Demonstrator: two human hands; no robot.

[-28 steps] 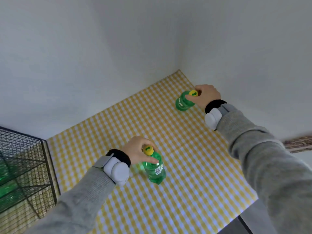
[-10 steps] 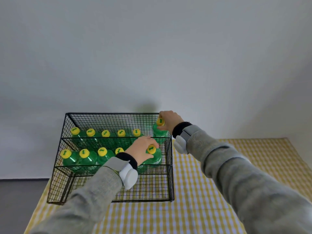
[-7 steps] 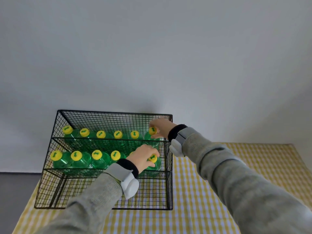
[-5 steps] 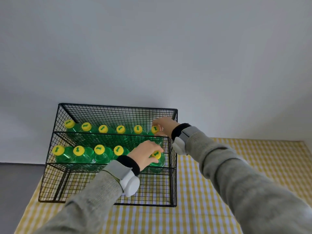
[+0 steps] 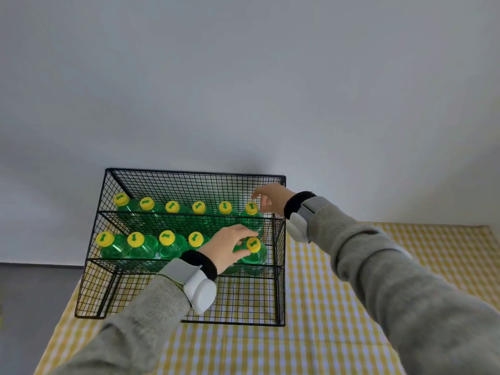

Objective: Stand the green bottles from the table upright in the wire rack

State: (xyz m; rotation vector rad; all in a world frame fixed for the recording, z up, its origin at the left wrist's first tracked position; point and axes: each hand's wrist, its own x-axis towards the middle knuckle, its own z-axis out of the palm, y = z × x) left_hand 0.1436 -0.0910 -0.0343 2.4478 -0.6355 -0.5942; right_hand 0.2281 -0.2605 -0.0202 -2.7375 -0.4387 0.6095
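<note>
A black wire rack (image 5: 194, 173) stands on the yellow checked tablecloth, with green bottles with yellow caps upright in two rows. My left hand (image 5: 227, 249) reaches into the middle row and grips the neck of the right-end bottle (image 5: 256, 254), which stands upright. My right hand (image 5: 272, 198) hovers just above and to the right of the back row's right-end bottle (image 5: 251, 208), fingers apart and off its cap. Several more bottles (image 5: 167, 239) fill both rows to the left.
The tablecloth (image 5: 324, 307) stretches right of and in front of the rack. A plain white wall (image 5: 243, 77) rises directly behind the rack. Left of the table is grey floor (image 5: 35, 288).
Both hands carried bottles from the table into the rack and lowered them. My right hand has since let go of the back-row bottle and lifted off; my left hand still holds its bottle.
</note>
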